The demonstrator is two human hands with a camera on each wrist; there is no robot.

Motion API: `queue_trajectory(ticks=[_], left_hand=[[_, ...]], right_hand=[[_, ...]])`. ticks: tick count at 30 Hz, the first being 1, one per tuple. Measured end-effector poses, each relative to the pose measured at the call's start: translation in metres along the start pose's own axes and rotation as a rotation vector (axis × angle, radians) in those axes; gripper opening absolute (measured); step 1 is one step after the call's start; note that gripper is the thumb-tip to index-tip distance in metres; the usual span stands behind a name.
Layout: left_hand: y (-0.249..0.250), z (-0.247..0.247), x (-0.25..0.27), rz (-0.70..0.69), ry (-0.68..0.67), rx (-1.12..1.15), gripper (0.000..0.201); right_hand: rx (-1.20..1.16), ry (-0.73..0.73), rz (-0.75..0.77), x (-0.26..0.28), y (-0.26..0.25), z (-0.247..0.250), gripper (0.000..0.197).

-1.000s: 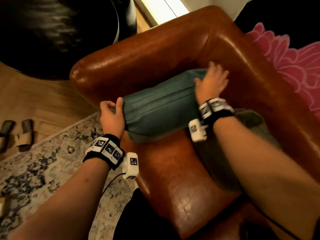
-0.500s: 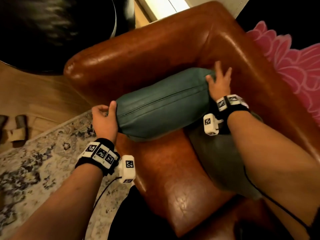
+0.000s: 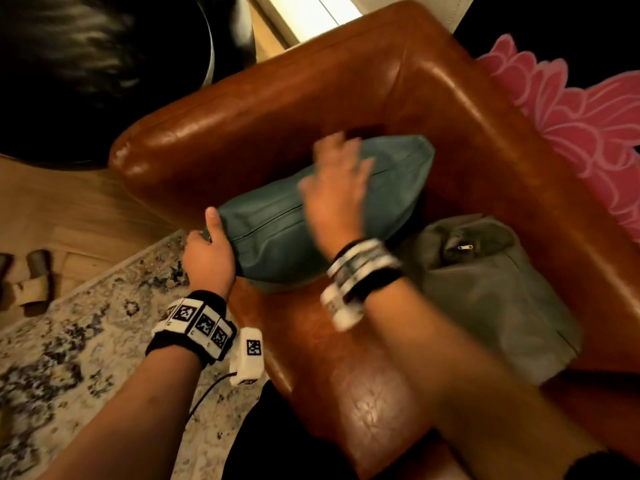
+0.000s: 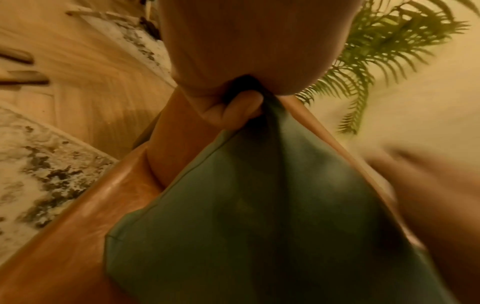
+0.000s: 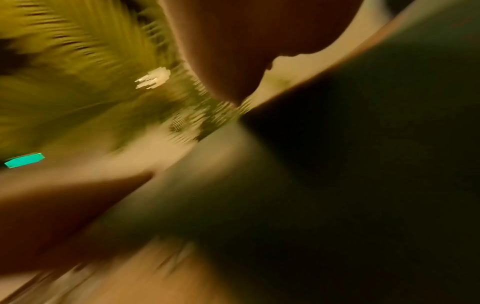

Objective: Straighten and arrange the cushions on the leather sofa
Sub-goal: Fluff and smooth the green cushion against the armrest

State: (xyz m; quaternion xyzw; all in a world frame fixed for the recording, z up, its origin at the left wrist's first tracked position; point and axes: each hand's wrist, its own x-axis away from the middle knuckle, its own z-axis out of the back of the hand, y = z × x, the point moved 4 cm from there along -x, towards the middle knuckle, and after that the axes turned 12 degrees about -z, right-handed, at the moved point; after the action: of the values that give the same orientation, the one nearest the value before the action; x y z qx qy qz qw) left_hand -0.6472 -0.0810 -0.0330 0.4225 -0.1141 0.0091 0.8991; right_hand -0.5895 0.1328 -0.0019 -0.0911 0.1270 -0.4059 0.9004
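A teal cushion [image 3: 273,244] stands on edge on the seat of the brown leather sofa [image 3: 346,98], against its armrest. My left hand [image 3: 209,251] grips the cushion's near-left corner; the left wrist view shows curled fingers [image 4: 233,109] pinching the teal cushion [image 4: 233,226]. My right hand [image 3: 336,192], blurred by motion, lies over the top middle of the cushion with its fingers spread. A grey-green cushion [image 3: 485,292] with a zip lies flat on the seat to the right. The right wrist view is too blurred to read.
A patterned rug [image 3: 69,341] and wooden floor [image 3: 69,209] lie left of the sofa, with sandals [image 3: 27,282] on the floor. A pink flower-shaped mat [image 3: 588,126] lies beyond the backrest. A dark round object [image 3: 86,64] fills the upper left. A fern [image 4: 389,51] stands nearby.
My right hand has left the cushion's far right end and swept left over its top middle. The left hand keeps its hold on the near corner.
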Motion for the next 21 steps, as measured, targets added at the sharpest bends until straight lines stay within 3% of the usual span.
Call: queue_trajectory(ticks=[1, 3, 5, 7, 8, 10, 12, 13, 15, 17, 21], left_hand=[[0.001, 0.001, -0.001, -0.005, 0.007, 0.02, 0.079], [-0.003, 0.002, -0.003, 0.004, 0.003, 0.026, 0.072], [-0.011, 0.009, -0.002, -0.007, 0.009, -0.018, 0.069], [-0.016, 0.017, 0.001, -0.03, 0.021, -0.019, 0.064], [-0.018, 0.018, 0.001, -0.036, 0.025, 0.006, 0.062], [-0.02, 0.02, 0.002, -0.026, 0.057, 0.037, 0.058], [-0.018, 0.017, 0.003, -0.004, 0.076, 0.096, 0.061], [-0.019, 0.016, 0.004, 0.02, 0.079, 0.147, 0.063], [-0.016, 0.015, 0.007, 0.045, 0.051, 0.218, 0.057], [-0.013, 0.014, 0.008, 0.021, 0.021, 0.208, 0.049], [-0.015, 0.017, 0.004, 0.067, 0.013, 0.171, 0.057]], right_hand=[[0.034, -0.141, 0.289, 0.048, -0.042, -0.011, 0.066], [0.034, -0.437, 0.618, 0.118, -0.07, -0.031, 0.064], [0.059, -0.37, 0.699, 0.105, -0.04, -0.046, 0.055], [0.17, -0.199, 0.582, 0.049, 0.011, -0.053, 0.052], [0.217, -0.147, 0.442, 0.015, 0.04, -0.054, 0.052], [0.197, -0.111, 0.024, -0.044, 0.104, -0.047, 0.054], [-0.056, -0.166, -0.438, -0.08, 0.151, -0.032, 0.062], [-0.23, -0.211, -0.592, -0.089, 0.163, -0.029, 0.065], [-0.454, -0.228, -0.665, -0.099, 0.168, -0.02, 0.049], [-0.497, -0.145, -0.604, -0.102, 0.168, -0.007, 0.033], [-0.488, -0.126, -0.601, -0.109, 0.173, -0.002, 0.034]])
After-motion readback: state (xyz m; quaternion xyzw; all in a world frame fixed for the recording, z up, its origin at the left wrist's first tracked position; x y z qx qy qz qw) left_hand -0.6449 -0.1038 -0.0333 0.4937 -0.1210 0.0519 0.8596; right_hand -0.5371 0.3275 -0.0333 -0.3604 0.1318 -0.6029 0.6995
